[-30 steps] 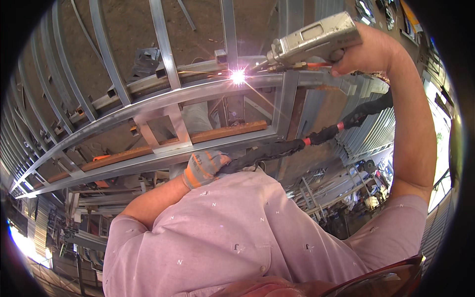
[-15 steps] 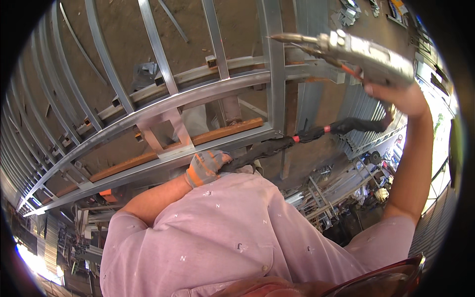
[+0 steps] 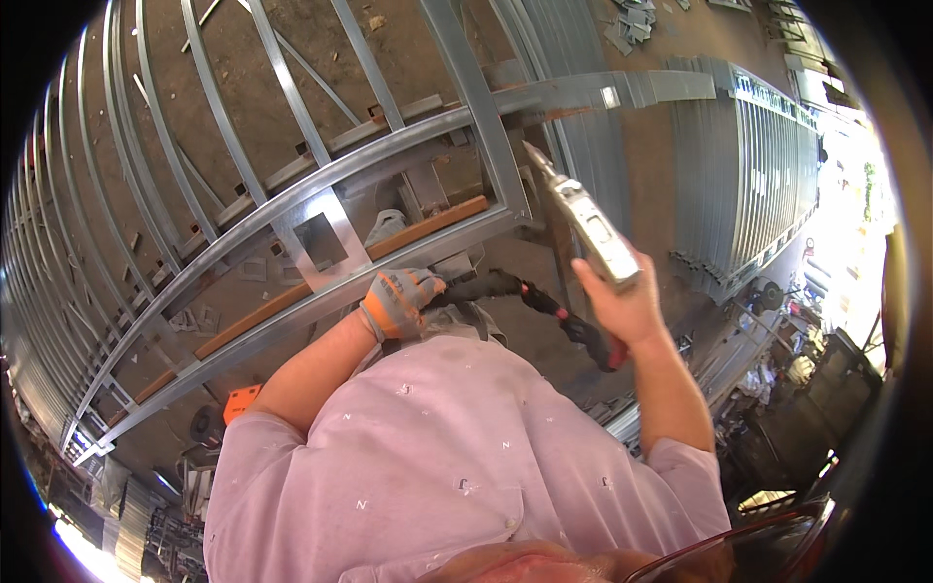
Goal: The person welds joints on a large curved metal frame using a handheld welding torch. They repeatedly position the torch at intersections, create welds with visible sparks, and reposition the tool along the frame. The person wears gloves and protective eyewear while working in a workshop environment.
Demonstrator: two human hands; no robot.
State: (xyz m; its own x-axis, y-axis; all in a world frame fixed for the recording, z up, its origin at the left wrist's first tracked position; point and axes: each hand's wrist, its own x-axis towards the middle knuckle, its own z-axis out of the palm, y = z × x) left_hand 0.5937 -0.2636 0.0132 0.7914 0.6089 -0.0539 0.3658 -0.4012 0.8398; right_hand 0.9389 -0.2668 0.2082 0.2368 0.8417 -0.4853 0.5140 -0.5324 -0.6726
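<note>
While the bare right hand (image 3: 622, 303) wraps firmly round the welding gun (image 3: 595, 228), its slim nozzle (image 3: 536, 157) aims up and left, just beside the end post (image 3: 476, 87) of the metal frame (image 3: 330, 175). Over to the left hand (image 3: 397, 299), in its grey-and-orange glove: fingers curled round the black-wrapped cable (image 3: 540, 300), right by the near rail (image 3: 447, 241), ahead of the pink shirt (image 3: 437, 428)! That red-banded cable arcs right, then dips below the gun toward the right wrist. A rust-brown bar (image 3: 428, 228) lies along inside the frame, an orange box (image 3: 240, 400) sits near the left elbow, and pale metal profiles (image 3: 768, 175) stack up at right.
</note>
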